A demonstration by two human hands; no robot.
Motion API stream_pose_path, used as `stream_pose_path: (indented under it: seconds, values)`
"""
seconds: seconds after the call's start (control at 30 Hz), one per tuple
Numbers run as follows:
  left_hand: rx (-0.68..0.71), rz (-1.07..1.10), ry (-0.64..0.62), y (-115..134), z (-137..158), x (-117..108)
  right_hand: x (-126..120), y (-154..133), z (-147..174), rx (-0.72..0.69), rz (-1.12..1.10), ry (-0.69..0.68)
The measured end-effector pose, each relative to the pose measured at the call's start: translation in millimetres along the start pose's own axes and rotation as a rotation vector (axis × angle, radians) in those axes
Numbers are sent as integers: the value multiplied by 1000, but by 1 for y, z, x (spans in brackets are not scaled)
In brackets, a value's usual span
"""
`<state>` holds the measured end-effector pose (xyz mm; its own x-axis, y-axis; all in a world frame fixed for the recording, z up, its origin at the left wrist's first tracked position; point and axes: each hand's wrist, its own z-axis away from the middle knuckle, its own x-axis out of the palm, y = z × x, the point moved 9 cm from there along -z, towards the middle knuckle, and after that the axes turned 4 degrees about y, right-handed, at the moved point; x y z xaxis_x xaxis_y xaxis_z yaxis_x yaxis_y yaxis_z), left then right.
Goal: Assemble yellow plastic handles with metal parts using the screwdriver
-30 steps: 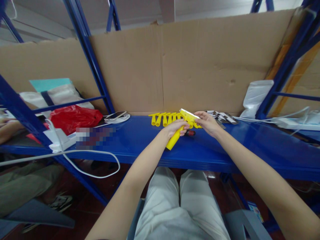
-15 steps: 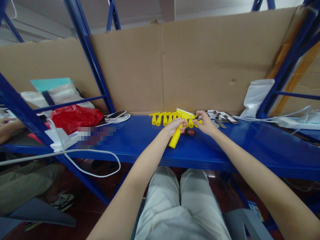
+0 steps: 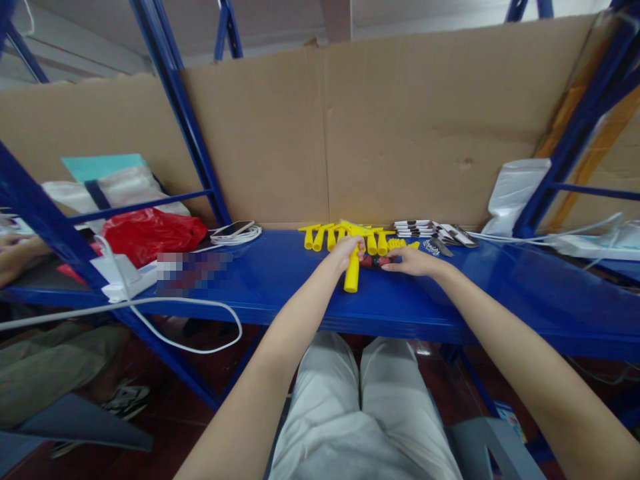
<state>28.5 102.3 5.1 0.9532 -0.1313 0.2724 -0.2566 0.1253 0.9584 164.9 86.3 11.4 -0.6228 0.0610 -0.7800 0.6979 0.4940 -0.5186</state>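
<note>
My left hand (image 3: 349, 252) is closed around the handle of a yellow scraper (image 3: 351, 277), whose wide head points away from me. My right hand (image 3: 407, 261) lies low on the table with thumb and fingers closed on the end of a short red-and-black screwdriver (image 3: 371, 262). The screwdriver's left part is close behind the scraper handle. Behind both hands stands a row of more yellow scrapers (image 3: 318, 239), partly covered by the held one. Small yellow ribbed pieces (image 3: 397, 244) are just past my right fingers.
White-and-dark packets (image 3: 413, 229), flat dark blades (image 3: 454, 235) and small screws (image 3: 431, 247) lie at the back right. A phone on a coiled white cable (image 3: 236, 231) and a red bag (image 3: 153, 235) are leftward. Cardboard (image 3: 400, 133) walls the back of the blue table (image 3: 500, 293).
My right hand has dropped from the scraper's head to the screwdriver on the table. My left hand has turned the scraper so its handle points more straight towards me.
</note>
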Motion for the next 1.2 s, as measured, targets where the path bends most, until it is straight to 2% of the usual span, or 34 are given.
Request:
stream_pose_path:
  seconds: [0.17,0.27,0.47,0.6,0.73,0.9,1.2]
  values:
    - [19,22,-1,4,1,0,-14,0,4,69,-297,76]
    - [22,43,-34,6,3,3,-29,0,6,95,-457,184]
    - [23,29,11,3,-1,-1,-64,0,12,55,-604,455]
    - [0,10,-6,-3,-3,0,-90,10,20,18,-616,718]
    - [-22,13,-18,-6,-2,1,-105,26,26,17,-598,873]
    - [-40,-25,-33,-7,-1,3,-115,37,30,-27,-568,972]
    - [-41,-56,-16,-7,-1,2,-119,35,37,-25,-504,1063]
